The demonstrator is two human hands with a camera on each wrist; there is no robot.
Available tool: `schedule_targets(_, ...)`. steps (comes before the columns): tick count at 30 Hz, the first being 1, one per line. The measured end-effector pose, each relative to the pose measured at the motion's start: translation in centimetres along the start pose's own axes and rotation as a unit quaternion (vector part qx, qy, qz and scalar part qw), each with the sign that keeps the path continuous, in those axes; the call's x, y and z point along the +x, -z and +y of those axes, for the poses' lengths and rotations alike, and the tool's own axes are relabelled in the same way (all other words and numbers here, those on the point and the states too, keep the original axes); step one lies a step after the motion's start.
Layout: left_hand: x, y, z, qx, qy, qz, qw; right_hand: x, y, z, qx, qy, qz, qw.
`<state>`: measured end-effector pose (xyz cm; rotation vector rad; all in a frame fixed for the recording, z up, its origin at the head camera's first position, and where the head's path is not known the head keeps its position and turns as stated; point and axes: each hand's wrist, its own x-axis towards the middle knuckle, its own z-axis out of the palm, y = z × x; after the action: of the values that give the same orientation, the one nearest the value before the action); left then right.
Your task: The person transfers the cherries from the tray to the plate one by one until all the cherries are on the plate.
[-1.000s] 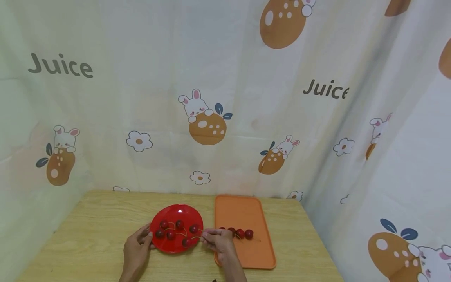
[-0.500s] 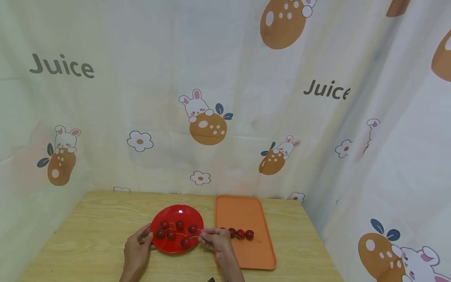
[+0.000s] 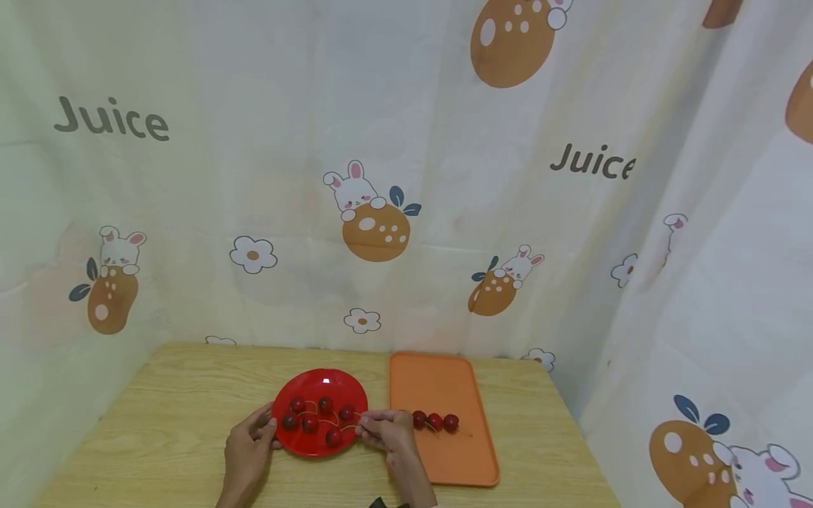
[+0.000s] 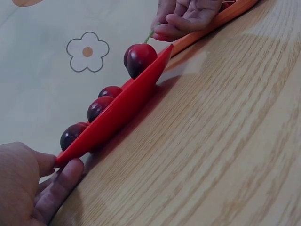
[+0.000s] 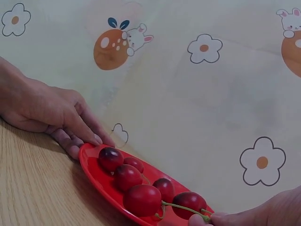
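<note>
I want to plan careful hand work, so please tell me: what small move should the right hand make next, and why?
Probably the right hand should gently relax its pinch and let the stem go: the cherry on it is already over the plate, and the left hand holds the plate's opposite rim.

Red plate (image 5: 96, 175), cherries (image 5: 142, 200), right hand (image 5: 258, 215) pinching stem (image 5: 186, 208) (green)

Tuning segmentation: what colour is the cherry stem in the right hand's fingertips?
Green; the stem pinched by the right hand shows best in the right wrist view.
</note>
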<state>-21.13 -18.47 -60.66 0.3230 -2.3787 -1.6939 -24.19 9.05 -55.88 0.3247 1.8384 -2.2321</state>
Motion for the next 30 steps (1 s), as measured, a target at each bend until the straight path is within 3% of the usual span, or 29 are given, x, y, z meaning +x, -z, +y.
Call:
schedule_targets(4, -0.1, 0.0, -0.1, 0.001, -0.007, 0.004, 1.0, 0.3, -0.1, 0.2, 0.002, -0.007, 0.001, 1.0)
schedule_targets(9, -0.1, 0.0, -0.1, 0.002, -0.013, 0.004, 0.9999, -0.3, -0.6, -0.2, -0.016, 0.016, 0.006, 1.0)
schedule_targets(18, 0.0, 0.0, -0.1, -0.004, -0.003, 0.003, 1.0, 0.6, -1.1, 0.1, -0.013, 0.011, 0.037, 0.999)
schedule_targets(25, 0.2, 0.0, -0.3, -0.009, -0.011, 0.008, 0.9999, -0.3, -2.2, -0.8, -0.037, 0.071, 0.053, 0.995)
schedule_targets(30, 0.2, 0.0, -0.3, -0.009, -0.011, 0.008, 0.9999, -0.5, -2.8, -1.0, -0.05, 0.077, 0.071, 0.993)
